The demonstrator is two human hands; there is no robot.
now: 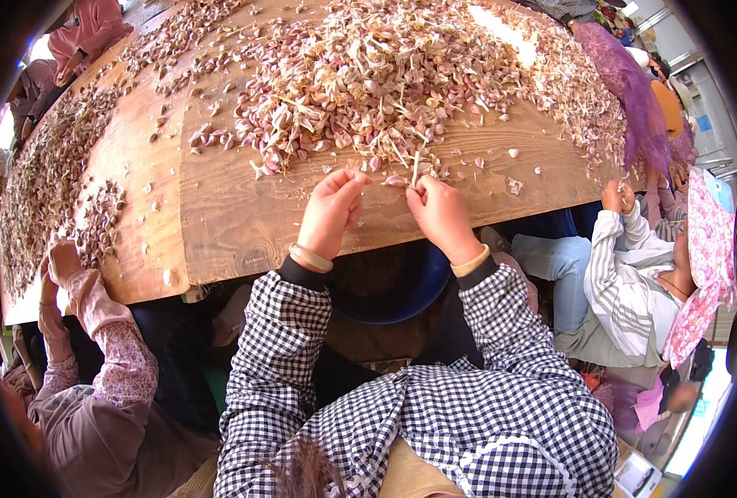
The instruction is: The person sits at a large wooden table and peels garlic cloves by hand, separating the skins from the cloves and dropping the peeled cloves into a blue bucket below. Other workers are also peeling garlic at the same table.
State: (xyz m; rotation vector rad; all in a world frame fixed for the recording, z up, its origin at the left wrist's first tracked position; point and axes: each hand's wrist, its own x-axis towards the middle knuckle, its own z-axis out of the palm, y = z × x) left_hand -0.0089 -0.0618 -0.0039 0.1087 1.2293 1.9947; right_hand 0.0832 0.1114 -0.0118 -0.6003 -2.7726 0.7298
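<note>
My left hand [332,208] is above the near edge of the wooden table, its fingers curled and its thumb against them. Whether anything small lies between those fingertips cannot be made out. Opposite it, my right hand [442,216] pinches a pale dry garlic stem [416,167] that points up from the fingertips. A pinkish garlic clove [395,181] shows just left of these fingers. Right beyond both hands spreads a large heap of loose garlic cloves and dry skins [356,81].
The wooden table [237,218] bears more garlic cloves [57,168] at the left. Under its edge stands a dark blue tub [405,292]. Co-workers sit close by: a person in a floral sleeve [122,355] at left, one in a white jacket [629,292] at right. Purple mesh [629,93] hangs over the far right edge.
</note>
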